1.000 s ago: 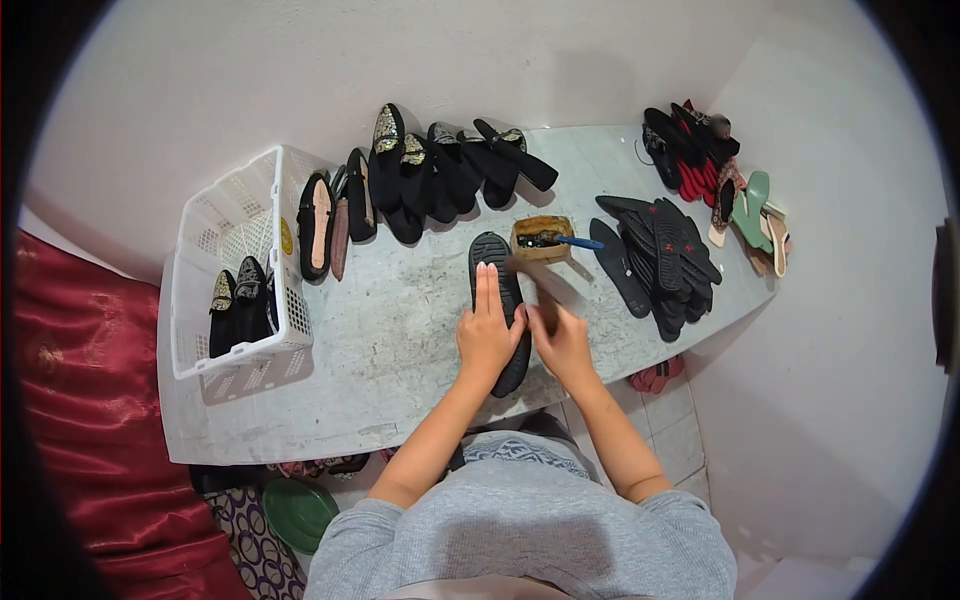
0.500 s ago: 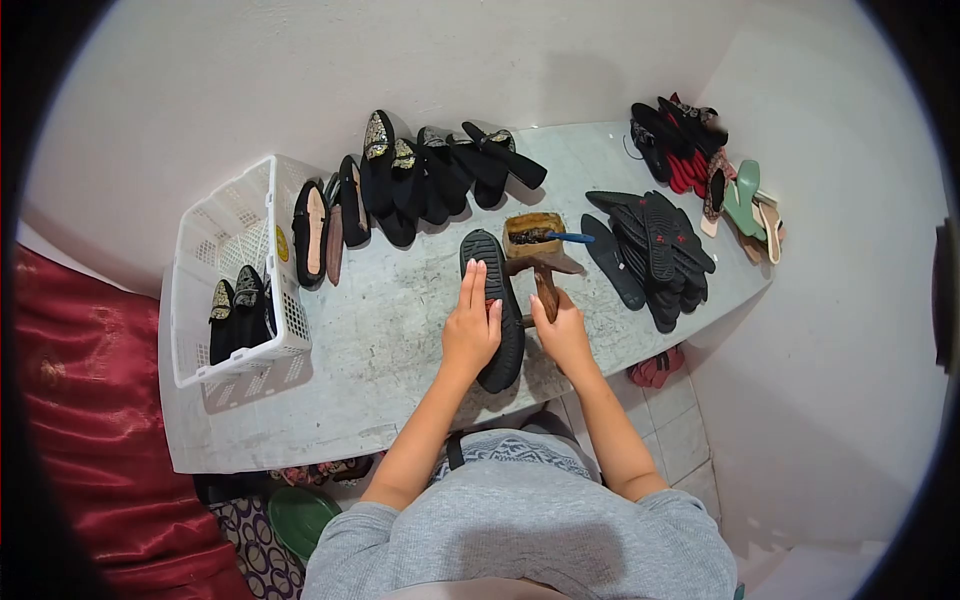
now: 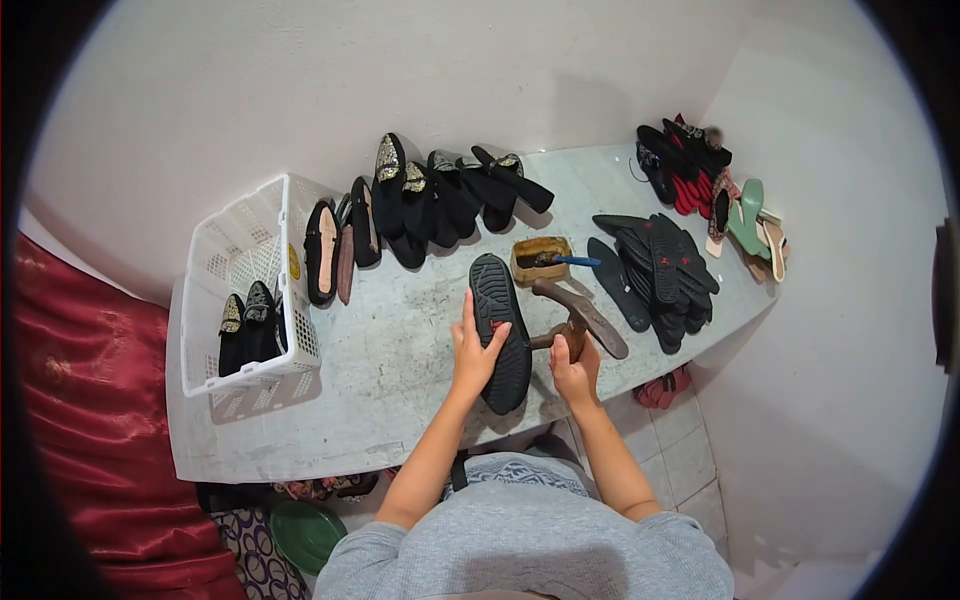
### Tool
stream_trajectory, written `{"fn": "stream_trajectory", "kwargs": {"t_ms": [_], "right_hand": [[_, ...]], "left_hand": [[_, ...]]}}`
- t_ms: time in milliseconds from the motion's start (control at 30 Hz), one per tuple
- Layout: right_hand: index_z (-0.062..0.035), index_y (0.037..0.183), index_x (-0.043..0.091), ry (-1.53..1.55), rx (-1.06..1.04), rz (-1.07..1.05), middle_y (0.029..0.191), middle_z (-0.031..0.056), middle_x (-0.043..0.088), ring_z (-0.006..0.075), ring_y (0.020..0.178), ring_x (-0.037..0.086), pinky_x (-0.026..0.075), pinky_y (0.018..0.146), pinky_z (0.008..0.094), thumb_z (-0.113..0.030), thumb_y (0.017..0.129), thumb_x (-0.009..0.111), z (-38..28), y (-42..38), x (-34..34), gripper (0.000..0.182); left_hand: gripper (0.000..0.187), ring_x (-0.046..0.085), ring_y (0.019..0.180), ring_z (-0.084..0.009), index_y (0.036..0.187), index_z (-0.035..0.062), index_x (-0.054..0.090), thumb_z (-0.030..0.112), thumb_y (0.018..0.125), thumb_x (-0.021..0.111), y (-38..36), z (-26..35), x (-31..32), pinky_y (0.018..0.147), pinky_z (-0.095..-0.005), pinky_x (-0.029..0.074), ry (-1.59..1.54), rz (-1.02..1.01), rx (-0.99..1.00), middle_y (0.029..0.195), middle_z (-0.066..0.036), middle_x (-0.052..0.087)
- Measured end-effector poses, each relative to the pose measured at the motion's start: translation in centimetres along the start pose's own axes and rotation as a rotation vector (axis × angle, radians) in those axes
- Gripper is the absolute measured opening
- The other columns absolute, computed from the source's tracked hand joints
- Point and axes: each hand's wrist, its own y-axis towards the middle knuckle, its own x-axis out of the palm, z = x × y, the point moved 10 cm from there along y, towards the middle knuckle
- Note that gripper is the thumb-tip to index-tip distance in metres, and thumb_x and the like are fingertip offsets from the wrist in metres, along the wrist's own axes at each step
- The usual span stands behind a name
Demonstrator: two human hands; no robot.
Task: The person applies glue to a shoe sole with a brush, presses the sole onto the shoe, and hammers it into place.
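Note:
My left hand (image 3: 473, 358) grips a black shoe (image 3: 497, 290) held with its ridged sole facing up. The thumb lies on the sole by a small red mark, and the fingers run along the left edge. My right hand (image 3: 576, 378) is closed around the wooden handle of a hammer (image 3: 598, 325), just right of the shoe. Its long, curved dark head slants down to the right. A brown bar-like piece sticks out between shoe and hammer; what it belongs to is hidden.
Beyond the hands, a glue container (image 3: 531, 262) holds a blue-handled brush (image 3: 575, 261). Black soles (image 3: 660, 262) are piled to the right. Black shoes (image 3: 440, 205) line the wall, and a white basket (image 3: 200, 330) with shoes stands left. Green sandal-like pieces (image 3: 748, 215) lie far right.
The hammer has turned, its head swinging right and down, with my right hand rotated thumb-up. My left fingers have shifted from lying across the sole to its left edge. The view has tilted slightly.

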Motion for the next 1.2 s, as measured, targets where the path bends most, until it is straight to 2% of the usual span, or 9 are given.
{"fn": "stream_trajectory", "kwargs": {"t_ms": [67, 133, 200, 333, 533, 600, 733, 867, 1200], "right_hand": [[0.0029, 0.090, 0.056, -0.274, -0.236, -0.153, 0.060, 0.0031, 0.053, 0.0073, 0.052, 0.049, 0.041, 0.049, 0.0236, -0.017, 0.084, 0.062, -4.0, 0.1, 2.1, 0.022], [0.0053, 0.094, 0.058, -0.295, -0.158, -0.170, 0.065, 0.0046, 0.057, 0.0087, 0.057, 0.051, 0.042, 0.054, 0.0247, -0.017, 0.083, 0.063, -4.9, 0.3, 2.6, 0.026], [0.0029, 0.095, 0.060, -0.304, 0.145, -0.303, 0.071, 0.0183, 0.063, 0.0253, 0.067, 0.066, 0.048, 0.059, 0.0332, -0.019, 0.082, 0.063, -4.5, 0.7, 2.7, 0.026], [0.0048, 0.099, 0.057, -0.165, -0.120, -0.185, 0.070, 0.0036, 0.061, 0.0116, 0.059, 0.054, 0.044, 0.056, 0.0258, -0.014, 0.087, 0.057, -4.7, -0.4, 1.1, 0.023], [0.0040, 0.098, 0.058, -0.286, -0.108, -0.098, 0.062, 0.0056, 0.053, 0.0115, 0.054, 0.050, 0.042, 0.053, 0.0275, -0.016, 0.083, 0.062, -3.8, -0.9, 1.3, 0.025], [0.0017, 0.104, 0.057, -0.379, 0.046, -0.203, 0.084, 0.0196, 0.064, 0.0337, 0.074, 0.064, 0.048, 0.065, 0.0362, -0.017, 0.082, 0.061, -3.6, -0.7, 0.8, 0.029], [0.0034, 0.102, 0.057, -0.202, -0.053, -0.086, 0.076, 0.0170, 0.059, 0.0229, 0.066, 0.056, 0.046, 0.065, 0.0294, -0.010, 0.082, 0.059, -4.0, -2.3, 0.4, 0.024], [0.0006, 0.102, 0.057, -0.370, -0.037, -0.275, 0.069, 0.0226, 0.062, 0.0397, 0.068, 0.062, 0.050, 0.057, 0.0410, -0.018, 0.079, 0.064, -0.8, -2.5, 1.8, 0.030], [-0.0009, 0.099, 0.057, -0.353, 0.152, -0.311, 0.076, 0.0191, 0.065, 0.0337, 0.075, 0.065, 0.050, 0.064, 0.0360, -0.021, 0.081, 0.061, -2.5, -1.0, 1.6, 0.027]], "left_hand": [[0.084, 0.049, 0.111, -0.0366, 0.144, 0.0122, 0.012, 0.032, 0.081, 0.065, 0.4, 0.0, 0.6, 0.095, -0.0401, 0.037, -0.308, -0.090, -0.017, 0.125, -0.028, 0.043], [0.084, 0.050, 0.111, -0.0356, 0.144, 0.0121, 0.011, 0.031, 0.082, 0.064, 0.7, 0.1, 0.3, 0.095, -0.0392, 0.038, -0.332, -0.095, -0.012, 0.124, -0.027, 0.045], [0.083, 0.052, 0.111, -0.0336, 0.144, 0.0119, 0.010, 0.029, 0.083, 0.063, 0.7, 0.7, 0.4, 0.094, -0.0373, 0.040, -0.391, -0.124, 0.009, 0.123, -0.026, 0.049], [0.082, 0.056, 0.107, -0.0323, 0.144, 0.0136, 0.008, 0.029, 0.084, 0.062, 0.7, 0.4, 0.9, 0.091, -0.0363, 0.043, -0.431, -0.171, -0.091, 0.120, -0.023, 0.052], [0.080, 0.058, 0.104, -0.0325, 0.145, 0.0185, 0.007, 0.029, 0.085, 0.060, 0.5, 0.2, 0.9, 0.088, -0.0370, 0.044, -0.378, -0.172, -0.107, 0.120, -0.022, 0.053], [0.080, 0.058, 0.104, -0.0340, 0.145, 0.0189, 0.007, 0.031, 0.086, 0.059, 0.5, -0.2, 1.2, 0.088, -0.0374, 0.045, -0.375, -0.168, -0.114, 0.120, -0.023, 0.053], [0.079, 0.058, 0.104, -0.0347, 0.144, 0.0189, 0.007, 0.033, 0.086, 0.058, 0.5, 0.1, 0.9, 0.088, -0.0379, 0.045, -0.334, -0.162, -0.099, 0.119, -0.023, 0.053], [0.077, 0.053, 0.109, -0.0314, 0.145, 0.0177, 0.006, 0.030, 0.088, 0.057, 0.3, 0.5, 0.9, 0.092, -0.0360, 0.041, -0.367, -0.194, -0.141, 0.125, -0.022, 0.049], [0.080, 0.051, 0.111, -0.0298, 0.145, 0.0159, 0.005, 0.027, 0.087, 0.059, 0.5, -0.4, 1.6, 0.096, -0.0370, 0.038, -0.517, -0.148, -0.056, 0.132, -0.021, 0.041]]}}
